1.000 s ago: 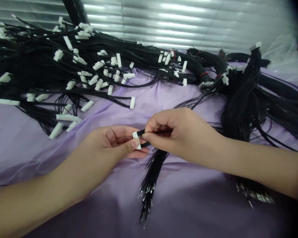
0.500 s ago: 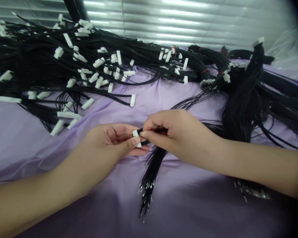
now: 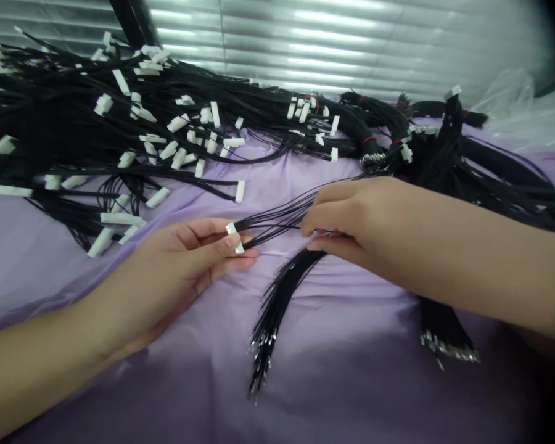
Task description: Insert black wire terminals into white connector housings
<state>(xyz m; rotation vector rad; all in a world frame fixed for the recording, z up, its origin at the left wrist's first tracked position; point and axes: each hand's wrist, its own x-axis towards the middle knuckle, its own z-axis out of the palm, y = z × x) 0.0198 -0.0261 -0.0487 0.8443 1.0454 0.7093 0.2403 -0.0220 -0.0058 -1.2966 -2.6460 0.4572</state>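
My left hand [image 3: 192,256] pinches a white plug connector [image 3: 232,229] between thumb and fingers; the thumb covers its middle. Thin black wires [image 3: 277,217] leave the connector in two groups and stretch rightward beneath my right hand [image 3: 358,213]. That hand's fingers are curled together over black wires, with the thumb close below; exactly which ones they grip is partly hidden. Just under its fingertips, a loose bundle of black wires [image 3: 284,290] fans down toward me, ending in bare metal terminals [image 3: 263,345].
A large heap of black cables [image 3: 50,117] with white connectors lies at the left and back. More wire bundles tied with red bands [image 3: 369,140] are at the back right. Another terminal-ended bundle [image 3: 446,327] shows below my right forearm. Purple cloth [image 3: 176,370] covers the table.
My right hand has slid right and slightly up along the wires, away from the connector, so a length of wire now shows between the hands. The left hand keeps its pinch, slightly farther left.
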